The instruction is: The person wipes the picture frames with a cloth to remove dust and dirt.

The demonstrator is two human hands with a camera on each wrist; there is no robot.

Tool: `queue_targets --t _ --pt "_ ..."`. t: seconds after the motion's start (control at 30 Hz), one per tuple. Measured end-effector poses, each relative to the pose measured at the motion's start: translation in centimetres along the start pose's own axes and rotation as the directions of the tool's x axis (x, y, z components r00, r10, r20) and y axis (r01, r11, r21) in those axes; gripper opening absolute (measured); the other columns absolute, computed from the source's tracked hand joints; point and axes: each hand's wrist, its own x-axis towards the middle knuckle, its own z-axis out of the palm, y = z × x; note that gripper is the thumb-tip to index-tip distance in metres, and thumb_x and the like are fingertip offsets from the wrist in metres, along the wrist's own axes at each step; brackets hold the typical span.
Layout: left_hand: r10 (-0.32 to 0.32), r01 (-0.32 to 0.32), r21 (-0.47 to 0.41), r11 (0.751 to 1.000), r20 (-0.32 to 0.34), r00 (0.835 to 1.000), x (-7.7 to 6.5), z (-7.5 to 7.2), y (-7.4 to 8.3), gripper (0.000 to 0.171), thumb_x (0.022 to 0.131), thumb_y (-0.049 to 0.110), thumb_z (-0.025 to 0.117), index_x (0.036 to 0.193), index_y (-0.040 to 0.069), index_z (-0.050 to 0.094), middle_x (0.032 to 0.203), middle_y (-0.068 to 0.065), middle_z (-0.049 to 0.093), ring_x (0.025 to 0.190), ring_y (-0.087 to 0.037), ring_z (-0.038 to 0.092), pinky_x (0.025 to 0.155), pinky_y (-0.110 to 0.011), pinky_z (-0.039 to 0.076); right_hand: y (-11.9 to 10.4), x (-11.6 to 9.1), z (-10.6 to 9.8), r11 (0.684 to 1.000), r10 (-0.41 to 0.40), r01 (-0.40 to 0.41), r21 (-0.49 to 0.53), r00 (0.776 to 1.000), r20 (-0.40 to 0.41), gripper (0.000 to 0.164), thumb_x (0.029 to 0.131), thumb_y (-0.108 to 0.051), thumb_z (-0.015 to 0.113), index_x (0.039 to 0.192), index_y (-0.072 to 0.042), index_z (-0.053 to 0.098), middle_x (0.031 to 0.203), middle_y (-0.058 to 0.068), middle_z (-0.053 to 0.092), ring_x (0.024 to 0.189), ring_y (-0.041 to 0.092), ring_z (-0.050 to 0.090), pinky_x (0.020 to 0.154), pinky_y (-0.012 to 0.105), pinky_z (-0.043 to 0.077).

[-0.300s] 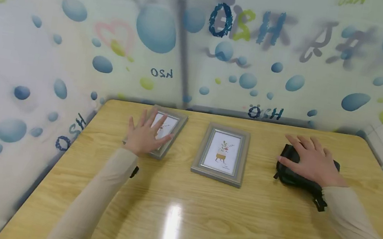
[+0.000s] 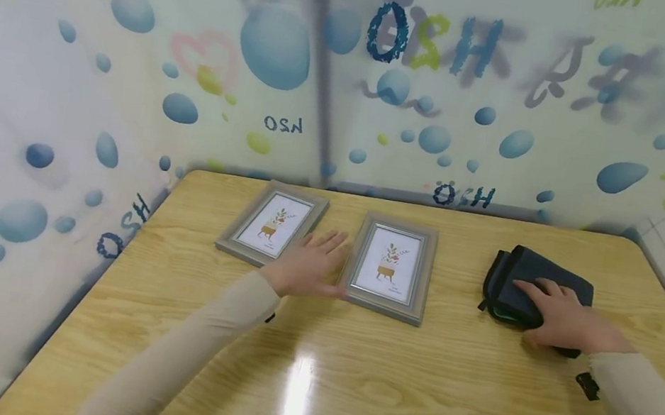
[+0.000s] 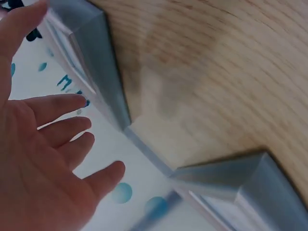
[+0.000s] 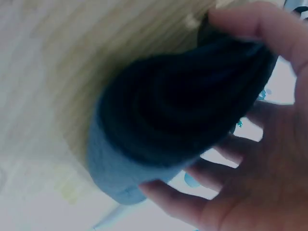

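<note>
Two grey photo frames lie face up near the table's back edge, a left one [image 2: 240, 240] and a right one [image 2: 388, 266], each with a plant-in-pot print. Fingers spread, my left hand [image 2: 311, 265] hovers between them, its thumb near the right frame's lower left corner; contact cannot be told. On the right lies a dark blue zip pouch [image 2: 529, 273]. My right hand [image 2: 570, 318] grips its near side, thumb on one side and fingers on the other, as the right wrist view shows. That view has the pouch [image 4: 159, 120] bulging between them.
The wooden table [image 2: 382, 394] extends toward me, with a bright reflection at its middle. Printed curtain-like walls [image 2: 478, 136] stand behind and at the left. A small black piece [image 2: 588, 386] shows by the right wrist.
My left hand has moved right, off the left photo frame to the gap between the frames. My right hand has shifted right and nearer, its grip now on the pouch, which has tilted.
</note>
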Motion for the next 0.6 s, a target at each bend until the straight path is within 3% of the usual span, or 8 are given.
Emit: queue_targets --t 0.1,0.17,0.37,0.6 --pt "0.090 -0.091 0.034 0.995 0.033 0.995 1.0 0.3 0.8 0.086 0.089 0.049 0.065 0.148 -0.002 0.029 0.156 -0.018 0.019 0.144 -0.031 0.014 0.111 -0.053 0.020 0.4 0.6 0.3 1.000 -0.008 0.008 -0.014 1.000 -0.017 0.089 0.073 -0.026 0.079 0.141 0.008 0.034 0.136 0.041 0.030 0.117 0.063 0.032 0.081 0.069 0.039" --pt "0.118 -0.120 0.032 0.992 0.039 0.992 1.5 0.4 0.9 0.085 0.087 0.044 0.069 0.146 -0.005 0.032 0.154 -0.020 0.024 0.143 -0.031 0.018 0.112 -0.048 0.022 0.4 1.1 0.1 0.999 -0.013 0.011 -0.040 0.999 -0.047 0.087 0.072 -0.022 0.080 0.138 0.012 0.036 0.134 0.041 0.036 0.115 0.060 0.039 0.085 0.066 0.040" --pt "0.170 -0.170 0.106 0.980 0.017 0.985 2.1 0.9 1.6 0.079 0.081 0.046 0.075 0.131 -0.010 0.050 0.145 -0.024 0.038 0.138 -0.034 0.031 0.112 -0.037 0.025 0.2 2.1 -0.5 0.993 -0.049 0.040 -0.107 0.996 -0.079 0.065 0.076 -0.010 0.078 0.127 0.016 0.047 0.119 0.039 0.052 0.106 0.054 0.052 0.085 0.061 0.044" --pt "0.217 -0.212 0.251 0.944 0.010 0.976 3.1 1.7 3.7 0.057 0.077 0.048 0.076 0.103 -0.001 0.067 0.130 -0.024 0.054 0.125 -0.036 0.048 0.105 -0.034 0.037 0.8 2.9 -1.8 0.997 -0.067 0.074 0.035 0.982 -0.177 0.047 0.089 -0.004 0.062 0.125 0.020 0.045 0.110 0.039 0.056 0.084 0.044 0.062 0.073 0.055 0.049"
